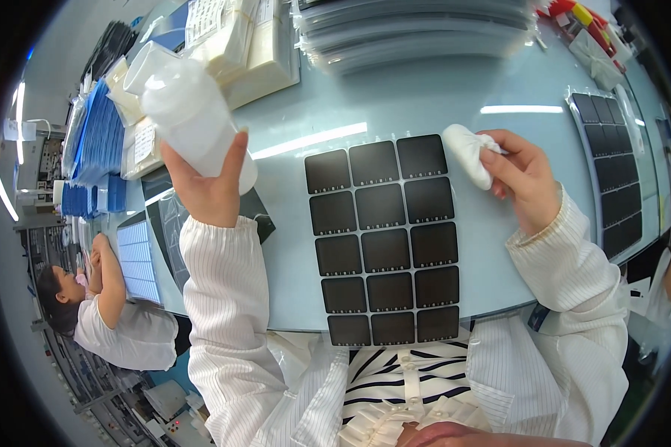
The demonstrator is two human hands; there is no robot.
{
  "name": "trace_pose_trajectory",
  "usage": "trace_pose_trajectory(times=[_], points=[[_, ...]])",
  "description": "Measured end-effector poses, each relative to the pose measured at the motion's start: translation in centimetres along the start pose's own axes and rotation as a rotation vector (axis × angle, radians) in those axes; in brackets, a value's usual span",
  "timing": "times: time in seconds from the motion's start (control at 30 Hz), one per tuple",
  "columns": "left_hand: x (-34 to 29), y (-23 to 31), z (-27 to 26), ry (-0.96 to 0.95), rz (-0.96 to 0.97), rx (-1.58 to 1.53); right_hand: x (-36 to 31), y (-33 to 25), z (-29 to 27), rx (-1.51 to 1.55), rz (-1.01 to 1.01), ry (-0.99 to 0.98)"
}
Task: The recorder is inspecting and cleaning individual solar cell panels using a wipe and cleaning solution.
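Note:
My left hand (207, 192) is wrapped round a translucent white plastic bottle (188, 112), tilted and raised over the left part of the table. A bunched white cloth (467, 153) is pinched in my right hand (525, 175), with its rounded pad towards the left. Between my hands a sheet of dark rectangular panels (382, 205) in three columns lies on the table, its near end at the table's front edge. The cloth is just beyond the sheet's far right corner.
Clear plastic trays or sheets (417, 33) are stacked at the back. Wrapped packs (235, 45) and blue sheets (101, 138) stand at the left. Another dark panel sheet (608, 167) lies at the right. A person (115, 320) sits at the far left beside a blue-white sheet (138, 257).

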State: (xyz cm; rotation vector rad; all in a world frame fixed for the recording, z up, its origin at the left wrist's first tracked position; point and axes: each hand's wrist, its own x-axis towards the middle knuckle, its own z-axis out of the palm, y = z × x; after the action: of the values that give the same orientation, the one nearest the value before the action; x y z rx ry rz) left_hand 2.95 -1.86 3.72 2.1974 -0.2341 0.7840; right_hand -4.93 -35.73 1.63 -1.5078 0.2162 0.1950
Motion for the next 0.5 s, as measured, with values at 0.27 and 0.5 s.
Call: trace_pose_trajectory(times=[0.27,0.5], points=[[-2.6,5.4,-1.3,-0.121,0.315,0.131,-1.6,0.4,2.7,0.884,0.326,-0.294],[-4.2,7.0,-1.9,-0.274,0.465,0.318,-2.2,-0.1,4.0,0.873,0.309,-0.303]])
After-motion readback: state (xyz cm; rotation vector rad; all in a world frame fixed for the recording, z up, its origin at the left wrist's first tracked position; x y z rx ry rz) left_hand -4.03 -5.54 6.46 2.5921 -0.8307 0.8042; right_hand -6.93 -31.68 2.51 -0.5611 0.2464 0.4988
